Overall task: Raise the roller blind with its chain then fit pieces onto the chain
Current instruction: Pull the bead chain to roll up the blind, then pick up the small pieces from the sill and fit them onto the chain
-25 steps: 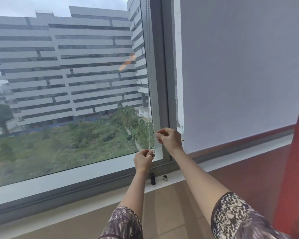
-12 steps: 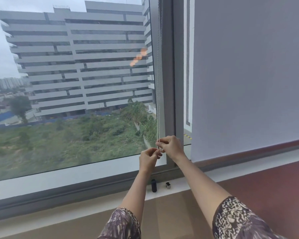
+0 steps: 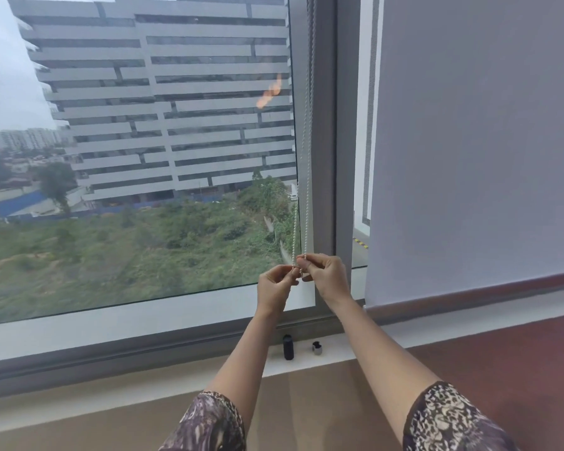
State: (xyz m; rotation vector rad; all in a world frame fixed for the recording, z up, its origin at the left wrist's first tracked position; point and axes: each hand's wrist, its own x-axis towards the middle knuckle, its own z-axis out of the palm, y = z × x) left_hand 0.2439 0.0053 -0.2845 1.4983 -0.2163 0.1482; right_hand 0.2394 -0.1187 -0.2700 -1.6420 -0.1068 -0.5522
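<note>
A white beaded chain [image 3: 307, 164] hangs in two strands along the grey window frame. My left hand [image 3: 275, 284] and my right hand [image 3: 326, 276] meet at its lower end, fingertips pinching the chain close together. Whether a small piece sits between the fingers is hidden. On the white sill below lie a black cylindrical piece [image 3: 288, 347] and a small grey clip-like piece [image 3: 317, 348]. The window on the left stands uncovered. A grey roller blind [image 3: 476, 151] covers the window on the right, its bottom bar near the sill.
The grey vertical window frame [image 3: 324, 157] stands just behind the chain. The white sill [image 3: 144, 323] runs across below the glass. A dark red wall [image 3: 518, 359] lies lower right, a tan wall below the sill.
My hands have come together at the chain's lower end; one second ago they were apart. The view has shifted, so the window frame appears farther right.
</note>
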